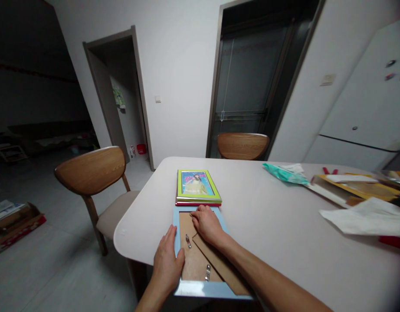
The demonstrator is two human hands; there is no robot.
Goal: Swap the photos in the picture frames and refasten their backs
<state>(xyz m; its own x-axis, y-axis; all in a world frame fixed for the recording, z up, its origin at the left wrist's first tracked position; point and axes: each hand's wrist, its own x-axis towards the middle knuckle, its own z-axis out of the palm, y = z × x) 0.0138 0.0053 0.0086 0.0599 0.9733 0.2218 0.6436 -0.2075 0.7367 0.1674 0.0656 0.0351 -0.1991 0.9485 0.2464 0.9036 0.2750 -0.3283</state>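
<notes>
A light blue picture frame (203,289) lies face down at the table's near edge, its brown backing board (191,264) showing. On the board are a metal clip (188,241) and another metal clip (208,272). A brown stand flap (219,262) slants across the board, partly under my right forearm. My left hand (167,260) grips the frame's left side, thumb over the rail and fingers along the outer edge. At the frame's far end, the curled fingers of my right hand (206,221) pinch a small metal clip, mostly covered by the fingertips.
Just beyond lies a yellow-green picture frame (216,195) stacked on a red one. To the right on the white table (271,234) are a teal packet (284,174), a yellow envelope (365,186) and white paper (365,216). Wooden chairs stand left (92,169) and behind (242,145).
</notes>
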